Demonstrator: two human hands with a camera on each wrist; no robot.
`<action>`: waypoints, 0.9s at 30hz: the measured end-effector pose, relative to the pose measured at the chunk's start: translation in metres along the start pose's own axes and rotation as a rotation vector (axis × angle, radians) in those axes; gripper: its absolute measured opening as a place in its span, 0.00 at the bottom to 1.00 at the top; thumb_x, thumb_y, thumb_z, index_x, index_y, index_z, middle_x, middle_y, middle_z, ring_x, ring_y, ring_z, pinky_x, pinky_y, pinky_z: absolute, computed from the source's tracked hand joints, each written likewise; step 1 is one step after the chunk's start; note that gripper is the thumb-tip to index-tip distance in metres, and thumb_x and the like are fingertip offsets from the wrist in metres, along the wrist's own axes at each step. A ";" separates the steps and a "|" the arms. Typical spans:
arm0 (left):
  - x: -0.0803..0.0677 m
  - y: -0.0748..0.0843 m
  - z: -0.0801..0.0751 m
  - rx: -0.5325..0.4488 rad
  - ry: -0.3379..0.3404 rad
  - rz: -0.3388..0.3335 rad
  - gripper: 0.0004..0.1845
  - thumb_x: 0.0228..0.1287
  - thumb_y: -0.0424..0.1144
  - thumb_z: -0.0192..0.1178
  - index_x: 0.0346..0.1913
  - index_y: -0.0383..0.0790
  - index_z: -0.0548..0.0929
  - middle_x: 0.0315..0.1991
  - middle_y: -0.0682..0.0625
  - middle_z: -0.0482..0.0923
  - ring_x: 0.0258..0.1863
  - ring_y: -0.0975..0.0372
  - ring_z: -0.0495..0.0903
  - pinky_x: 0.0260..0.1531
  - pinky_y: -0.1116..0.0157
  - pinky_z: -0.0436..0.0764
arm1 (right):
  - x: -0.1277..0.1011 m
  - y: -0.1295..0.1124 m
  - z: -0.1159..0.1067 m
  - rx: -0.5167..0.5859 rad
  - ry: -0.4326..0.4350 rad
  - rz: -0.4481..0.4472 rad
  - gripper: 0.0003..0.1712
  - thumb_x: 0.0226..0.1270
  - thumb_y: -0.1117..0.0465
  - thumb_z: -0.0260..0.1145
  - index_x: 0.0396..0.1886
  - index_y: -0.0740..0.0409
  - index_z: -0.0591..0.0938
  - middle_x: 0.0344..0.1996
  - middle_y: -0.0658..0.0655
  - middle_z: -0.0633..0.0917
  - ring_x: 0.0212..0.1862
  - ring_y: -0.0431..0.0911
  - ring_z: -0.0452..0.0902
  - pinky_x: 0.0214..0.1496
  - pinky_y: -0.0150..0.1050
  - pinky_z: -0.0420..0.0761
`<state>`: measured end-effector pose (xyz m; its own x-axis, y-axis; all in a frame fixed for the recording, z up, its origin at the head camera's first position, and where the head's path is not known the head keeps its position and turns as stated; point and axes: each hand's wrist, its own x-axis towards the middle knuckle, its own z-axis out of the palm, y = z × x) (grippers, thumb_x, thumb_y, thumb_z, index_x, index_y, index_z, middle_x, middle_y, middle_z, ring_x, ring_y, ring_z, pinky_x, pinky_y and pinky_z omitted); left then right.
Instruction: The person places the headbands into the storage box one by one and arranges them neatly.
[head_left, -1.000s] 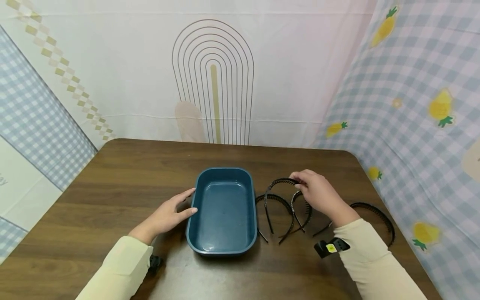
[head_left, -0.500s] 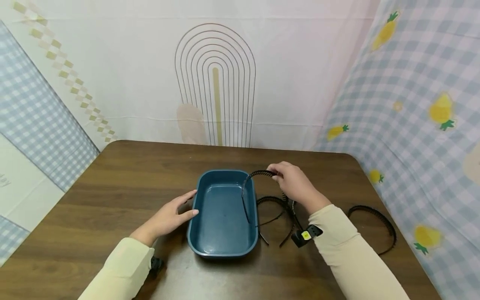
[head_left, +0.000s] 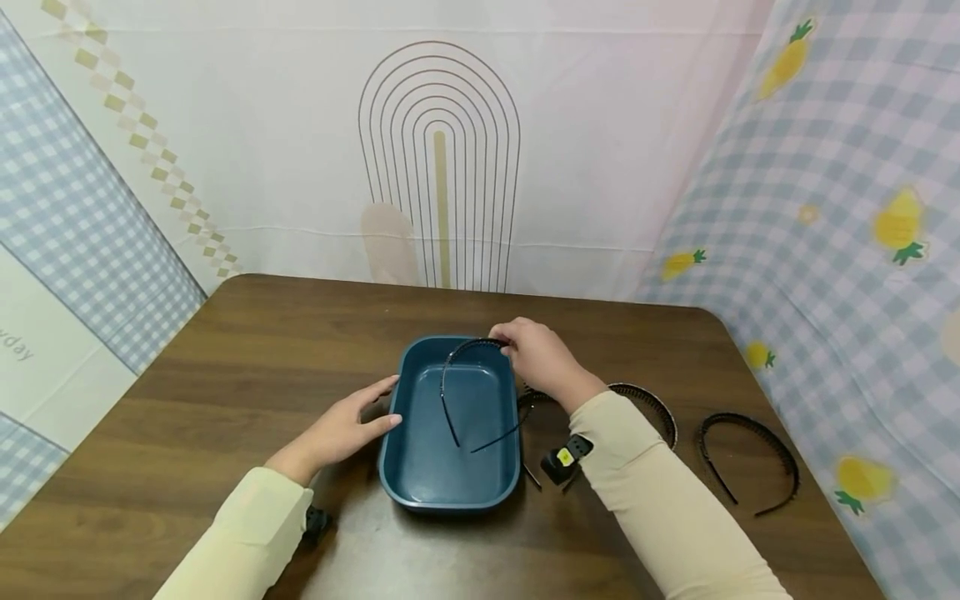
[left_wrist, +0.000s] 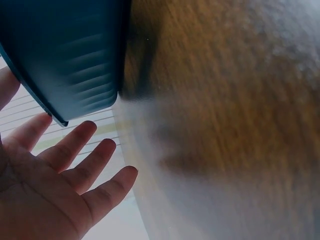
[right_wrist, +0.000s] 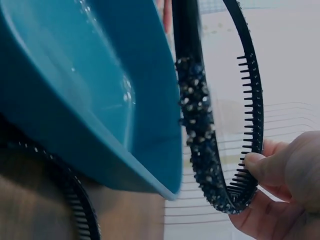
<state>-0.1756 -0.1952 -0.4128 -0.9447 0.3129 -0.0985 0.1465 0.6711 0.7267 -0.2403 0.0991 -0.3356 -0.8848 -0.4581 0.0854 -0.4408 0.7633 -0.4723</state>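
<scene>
My right hand [head_left: 534,354] pinches a black toothed headband [head_left: 444,385] at its curved top, over the far right part of a blue rectangular basin [head_left: 450,492]. In the right wrist view this headband [right_wrist: 200,135] shows sparkling stones along its outside and comb teeth inside, with thumb and fingers at its bend. Its two ends hang down over the basin's inside. My left hand [head_left: 337,433] lies at the basin's left rim with fingers spread. Seen from the left wrist, its fingers [left_wrist: 72,145] are extended, fingertips right at the basin's rim [left_wrist: 30,87].
Another headband [head_left: 750,417] lies at the table's right side. Right of the basin lie more headbands, one [head_left: 660,404] partly hidden by the right sleeve. The brown wooden table [head_left: 300,333] ends at a curtain [head_left: 300,167] behind.
My right hand has carried the headband leftward from the pile beside the basin to over the basin. The left hand stays at the rim.
</scene>
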 end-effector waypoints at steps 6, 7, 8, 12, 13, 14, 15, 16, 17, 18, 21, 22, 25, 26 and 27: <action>0.001 0.000 0.000 0.005 0.006 0.008 0.38 0.68 0.52 0.57 0.75 0.42 0.58 0.71 0.37 0.61 0.68 0.41 0.62 0.63 0.39 0.62 | 0.011 -0.007 0.014 0.014 -0.050 0.035 0.16 0.71 0.70 0.57 0.54 0.57 0.82 0.49 0.58 0.81 0.52 0.49 0.77 0.52 0.43 0.79; 0.001 0.000 0.000 0.005 0.008 0.011 0.38 0.68 0.52 0.57 0.75 0.42 0.58 0.71 0.37 0.62 0.68 0.41 0.62 0.63 0.39 0.62 | 0.012 -0.009 0.016 0.018 -0.056 0.039 0.16 0.71 0.70 0.57 0.54 0.57 0.82 0.49 0.58 0.81 0.52 0.49 0.77 0.52 0.43 0.79; 0.001 0.000 0.000 0.007 0.008 0.014 0.38 0.68 0.52 0.57 0.75 0.42 0.58 0.70 0.37 0.62 0.68 0.41 0.62 0.63 0.39 0.62 | 0.014 -0.010 0.018 0.024 -0.062 0.042 0.16 0.71 0.70 0.57 0.54 0.57 0.82 0.49 0.58 0.81 0.52 0.48 0.77 0.52 0.43 0.79; 0.000 -0.001 0.000 0.003 0.008 0.022 0.38 0.68 0.53 0.57 0.75 0.42 0.58 0.70 0.37 0.63 0.68 0.42 0.63 0.63 0.39 0.62 | 0.019 -0.015 0.026 0.043 -0.090 0.049 0.16 0.71 0.70 0.57 0.54 0.58 0.82 0.49 0.57 0.81 0.51 0.48 0.76 0.52 0.43 0.79; 0.000 -0.001 0.000 0.002 0.009 0.023 0.38 0.68 0.53 0.57 0.75 0.42 0.58 0.69 0.37 0.64 0.68 0.42 0.63 0.63 0.39 0.62 | 0.020 -0.016 0.028 0.045 -0.094 0.047 0.15 0.71 0.70 0.57 0.54 0.58 0.82 0.49 0.57 0.81 0.50 0.48 0.76 0.52 0.42 0.79; 0.000 -0.001 0.000 0.000 0.008 0.025 0.38 0.68 0.53 0.57 0.75 0.42 0.58 0.69 0.37 0.64 0.68 0.42 0.63 0.63 0.39 0.62 | 0.021 -0.016 0.030 0.046 -0.099 0.045 0.15 0.71 0.70 0.57 0.53 0.58 0.82 0.48 0.57 0.81 0.49 0.48 0.76 0.52 0.42 0.79; 0.000 -0.001 0.000 -0.002 0.008 0.026 0.38 0.68 0.53 0.57 0.75 0.42 0.58 0.69 0.37 0.64 0.68 0.42 0.63 0.63 0.39 0.62 | 0.022 -0.016 0.032 0.046 -0.103 0.041 0.15 0.71 0.71 0.57 0.52 0.58 0.82 0.47 0.57 0.81 0.49 0.48 0.76 0.51 0.42 0.78; 0.000 -0.001 0.000 -0.003 0.008 0.028 0.38 0.68 0.53 0.57 0.75 0.42 0.58 0.69 0.37 0.64 0.68 0.42 0.64 0.63 0.39 0.62 | 0.022 -0.017 0.034 0.047 -0.107 0.038 0.15 0.71 0.71 0.57 0.51 0.58 0.83 0.46 0.56 0.81 0.48 0.48 0.75 0.50 0.42 0.78; 0.000 -0.002 0.000 -0.003 0.008 0.030 0.38 0.68 0.53 0.57 0.75 0.42 0.58 0.69 0.37 0.64 0.68 0.42 0.64 0.63 0.39 0.62 | 0.023 -0.017 0.036 0.048 -0.111 0.033 0.14 0.71 0.71 0.57 0.50 0.58 0.83 0.45 0.56 0.81 0.47 0.48 0.75 0.49 0.42 0.78; 0.000 -0.002 0.000 -0.002 0.008 0.031 0.38 0.68 0.53 0.57 0.75 0.42 0.58 0.69 0.37 0.65 0.67 0.42 0.64 0.63 0.39 0.62 | 0.024 -0.017 0.038 0.045 -0.114 0.031 0.14 0.70 0.72 0.57 0.49 0.58 0.83 0.44 0.56 0.81 0.46 0.48 0.74 0.49 0.42 0.78; 0.000 -0.002 0.000 -0.008 0.007 0.033 0.38 0.68 0.53 0.57 0.75 0.42 0.58 0.69 0.37 0.65 0.67 0.42 0.64 0.63 0.39 0.62 | 0.025 -0.018 0.044 0.052 -0.133 0.030 0.14 0.70 0.72 0.57 0.48 0.58 0.84 0.44 0.56 0.82 0.46 0.47 0.74 0.49 0.42 0.78; 0.000 -0.002 0.000 -0.010 0.006 0.034 0.38 0.68 0.53 0.57 0.75 0.42 0.58 0.69 0.37 0.65 0.67 0.42 0.64 0.63 0.39 0.62 | 0.026 -0.018 0.045 0.057 -0.141 0.033 0.14 0.70 0.73 0.57 0.48 0.58 0.84 0.45 0.56 0.82 0.47 0.47 0.75 0.50 0.42 0.78; 0.000 -0.002 0.000 -0.017 0.005 0.042 0.38 0.68 0.53 0.57 0.75 0.42 0.58 0.68 0.38 0.66 0.67 0.42 0.64 0.63 0.40 0.63 | 0.027 -0.018 0.049 0.054 -0.162 0.036 0.14 0.70 0.73 0.56 0.49 0.58 0.84 0.47 0.57 0.83 0.48 0.48 0.77 0.52 0.43 0.79; 0.000 -0.002 0.000 -0.019 0.005 0.044 0.38 0.68 0.53 0.57 0.75 0.42 0.58 0.68 0.38 0.66 0.67 0.42 0.64 0.63 0.40 0.63 | 0.027 -0.018 0.050 0.050 -0.166 0.035 0.15 0.70 0.73 0.56 0.49 0.59 0.84 0.48 0.57 0.83 0.48 0.48 0.78 0.53 0.43 0.79; 0.000 -0.002 0.000 -0.021 0.004 0.046 0.38 0.68 0.53 0.57 0.75 0.42 0.58 0.68 0.38 0.66 0.67 0.42 0.64 0.63 0.40 0.63 | 0.027 -0.018 0.051 0.043 -0.170 0.034 0.14 0.70 0.73 0.56 0.48 0.59 0.84 0.47 0.57 0.84 0.47 0.48 0.78 0.52 0.43 0.79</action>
<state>-0.1759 -0.1967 -0.4146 -0.9383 0.3403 -0.0623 0.1834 0.6420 0.7444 -0.2485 0.0496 -0.3697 -0.8590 -0.5057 -0.0795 -0.4008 0.7610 -0.5102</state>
